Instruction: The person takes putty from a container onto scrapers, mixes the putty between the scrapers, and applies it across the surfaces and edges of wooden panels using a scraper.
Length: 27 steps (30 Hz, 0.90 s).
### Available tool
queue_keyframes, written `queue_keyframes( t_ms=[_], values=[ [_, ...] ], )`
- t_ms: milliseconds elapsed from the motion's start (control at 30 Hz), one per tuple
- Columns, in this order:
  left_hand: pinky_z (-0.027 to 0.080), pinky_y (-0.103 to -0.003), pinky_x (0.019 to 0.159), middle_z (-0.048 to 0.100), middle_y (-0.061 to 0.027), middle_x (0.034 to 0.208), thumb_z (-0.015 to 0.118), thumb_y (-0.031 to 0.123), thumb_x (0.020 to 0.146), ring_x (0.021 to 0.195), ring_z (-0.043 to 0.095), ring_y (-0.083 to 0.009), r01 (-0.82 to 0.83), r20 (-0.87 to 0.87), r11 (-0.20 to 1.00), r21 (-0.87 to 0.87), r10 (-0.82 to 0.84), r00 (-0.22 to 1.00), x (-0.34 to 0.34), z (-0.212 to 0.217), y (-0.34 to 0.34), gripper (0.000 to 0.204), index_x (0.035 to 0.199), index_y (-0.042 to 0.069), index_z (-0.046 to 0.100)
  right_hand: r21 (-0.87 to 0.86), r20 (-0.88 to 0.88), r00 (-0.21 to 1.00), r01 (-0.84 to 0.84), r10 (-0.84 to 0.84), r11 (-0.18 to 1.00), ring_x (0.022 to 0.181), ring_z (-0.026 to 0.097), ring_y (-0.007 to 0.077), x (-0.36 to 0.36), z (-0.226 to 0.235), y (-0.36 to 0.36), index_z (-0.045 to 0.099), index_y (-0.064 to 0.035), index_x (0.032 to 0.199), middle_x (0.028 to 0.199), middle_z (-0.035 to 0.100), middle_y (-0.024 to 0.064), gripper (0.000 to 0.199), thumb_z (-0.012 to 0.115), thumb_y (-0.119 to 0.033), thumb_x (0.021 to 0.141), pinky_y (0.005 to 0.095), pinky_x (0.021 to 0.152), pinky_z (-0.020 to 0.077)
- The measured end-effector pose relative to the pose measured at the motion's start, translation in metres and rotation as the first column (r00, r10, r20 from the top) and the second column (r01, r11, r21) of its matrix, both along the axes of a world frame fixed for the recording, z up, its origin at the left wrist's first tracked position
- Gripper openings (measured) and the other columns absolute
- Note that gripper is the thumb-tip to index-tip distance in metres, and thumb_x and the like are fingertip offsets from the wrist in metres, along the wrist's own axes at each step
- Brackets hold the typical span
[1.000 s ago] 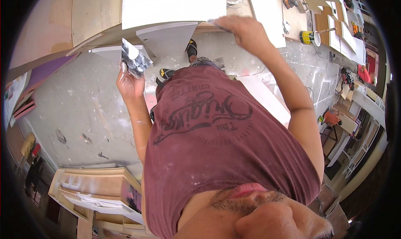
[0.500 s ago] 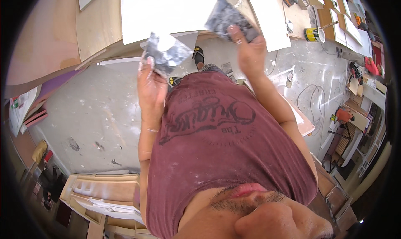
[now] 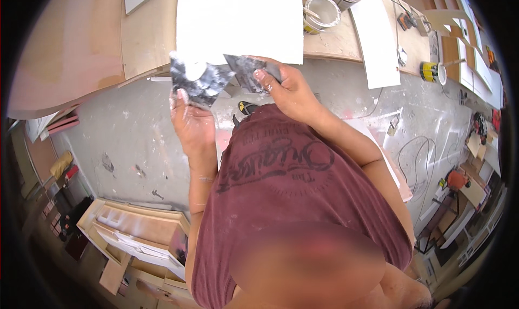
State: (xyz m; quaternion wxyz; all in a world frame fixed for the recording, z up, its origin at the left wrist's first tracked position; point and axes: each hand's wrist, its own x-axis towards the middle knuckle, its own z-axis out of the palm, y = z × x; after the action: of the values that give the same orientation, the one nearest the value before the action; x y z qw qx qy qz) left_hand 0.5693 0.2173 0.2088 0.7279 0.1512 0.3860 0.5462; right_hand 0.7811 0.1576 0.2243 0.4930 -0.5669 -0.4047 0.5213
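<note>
My left hand (image 3: 193, 126) is closed on the lower edge of a flat, square putty spreader (image 3: 208, 90), its dark face smeared with white. A lump of white putty (image 3: 195, 71) sits on that spreader near its far edge. In my right hand (image 3: 294, 93) is a second thin, dark putty spreader (image 3: 241, 71), thumb on top and fingers behind. Its left edge is beside the first spreader's right side; whether they touch I cannot tell. Just beyond both lies a white panel (image 3: 243, 22) on the workbench.
An open bucket (image 3: 308, 27) with a white-smeared rim stands right of the panel, near other cans. Farther right are a narrow white board (image 3: 377, 49), a cordless drill (image 3: 404, 21) and a yellow can (image 3: 430, 71). A wooden cabinet (image 3: 135, 228) lies behind left; a person (image 3: 457, 179) is far right.
My right hand has come left and down, bringing its spreader beside the left one. The view has shifted, showing more of the bucket and cans. Both spreaders stay held.
</note>
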Motion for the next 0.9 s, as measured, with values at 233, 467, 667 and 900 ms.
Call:
queue_keyframes(
  t_ms=[233, 467, 667, 900],
  values=[
    [0.048, -0.039, 0.093, 0.065, -0.0068, 0.113, 0.047, 0.018, 0.096, 0.107, 0.061, -0.0205, -0.219, -0.051, 0.973, -0.066, 0.216, 0.975, -0.016, 0.000, -0.008, 0.026, 0.115, 0.004, 0.059, -0.110, -0.110, 0.991, 0.062, -0.074, 0.992, 0.081, 0.055, 0.0083, 0.050, -0.011, 0.013, 0.055, 0.0011, 0.125, 0.095, 0.065, 0.0041, 0.035, 0.052, -0.022, 0.099, 0.0250, 0.076, 0.0478],
    [0.049, -0.039, 0.090, 0.066, -0.0100, 0.107, 0.039, 0.018, 0.096, 0.100, 0.063, -0.0232, -0.228, 0.041, 0.951, -0.209, 0.241, 0.970, -0.008, -0.024, -0.027, 0.029, 0.113, 0.003, 0.059, -0.033, -0.071, 0.873, 0.481, -0.482, 0.876, 0.093, 0.063, 0.0128, 0.143, -0.027, 0.044, 0.059, -0.0009, 0.116, 0.107, 0.066, 0.0064, 0.027, 0.061, -0.016, 0.094, 0.0290, 0.083, 0.0521],
    [0.047, -0.042, 0.090, 0.061, -0.0132, 0.103, 0.039, 0.019, 0.097, 0.096, 0.059, -0.0268, -0.244, -0.037, 0.913, -0.328, 0.245, 0.969, 0.024, -0.032, -0.028, 0.027, 0.108, 0.000, 0.054, 0.052, -0.211, 0.774, 0.618, -0.597, 0.784, 0.098, 0.062, 0.0155, 0.183, -0.032, 0.060, 0.060, 0.0005, 0.114, 0.108, 0.065, 0.0077, 0.025, 0.061, -0.015, 0.094, 0.0304, 0.085, 0.0503],
    [0.040, -0.049, 0.103, 0.058, -0.0193, 0.117, 0.033, 0.022, 0.098, 0.112, 0.054, -0.0320, -0.272, -0.091, 0.874, -0.403, 0.257, 0.962, 0.042, -0.025, -0.025, 0.029, 0.108, 0.002, 0.051, 0.001, -0.190, 0.807, 0.569, -0.559, 0.822, 0.104, 0.058, 0.0135, 0.176, -0.037, 0.065, 0.062, 0.0033, 0.112, 0.109, 0.064, 0.0075, 0.028, 0.062, -0.018, 0.094, 0.0281, 0.096, 0.0423]
  ],
)
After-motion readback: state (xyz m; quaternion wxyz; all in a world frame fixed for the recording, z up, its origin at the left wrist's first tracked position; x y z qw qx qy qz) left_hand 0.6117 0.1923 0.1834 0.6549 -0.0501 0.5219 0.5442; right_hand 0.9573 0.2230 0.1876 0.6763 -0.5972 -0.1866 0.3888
